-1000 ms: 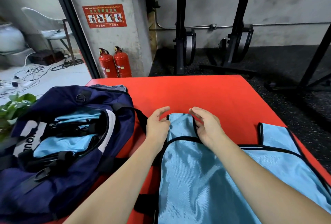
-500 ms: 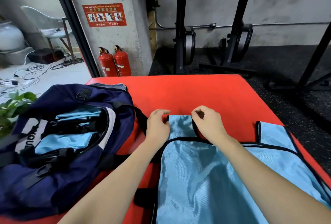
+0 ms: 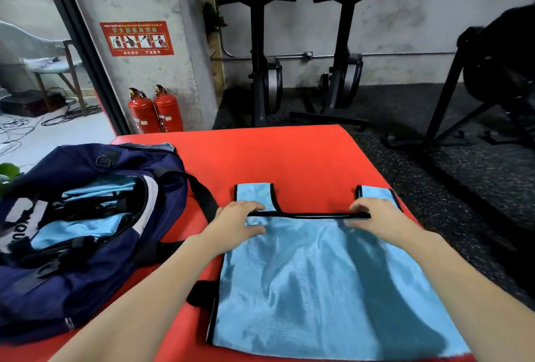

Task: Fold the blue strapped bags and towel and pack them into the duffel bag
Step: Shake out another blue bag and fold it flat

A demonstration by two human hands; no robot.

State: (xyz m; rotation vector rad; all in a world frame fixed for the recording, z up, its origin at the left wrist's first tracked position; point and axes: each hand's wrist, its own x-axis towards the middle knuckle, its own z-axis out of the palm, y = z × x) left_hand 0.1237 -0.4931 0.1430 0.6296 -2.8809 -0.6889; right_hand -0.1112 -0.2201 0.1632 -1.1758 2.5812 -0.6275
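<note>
A light-blue bag with black trim (image 3: 318, 283) lies flat on the red mat (image 3: 289, 159), its two strap tabs pointing away from me. My left hand (image 3: 240, 218) pinches the bag's black-edged top rim by the left tab. My right hand (image 3: 373, 217) grips the same rim by the right tab. The navy duffel bag (image 3: 162, 188) sits open at the left of the mat, with light-blue folded pieces (image 3: 78, 228) and black straps inside. A bit of grey-blue cloth (image 3: 162, 147) shows behind the duffel.
The duffel's black strap (image 3: 202, 196) lies on the mat close to my left hand. The mat's right edge drops to a dark speckled floor. Two red fire extinguishers (image 3: 156, 109) and black exercise machines (image 3: 260, 57) stand beyond the mat.
My right hand moved right, from the left tab to the right tab. Both hands now hold the top rim, wide apart, and the bag lies spread flatter and squarer in front of me.
</note>
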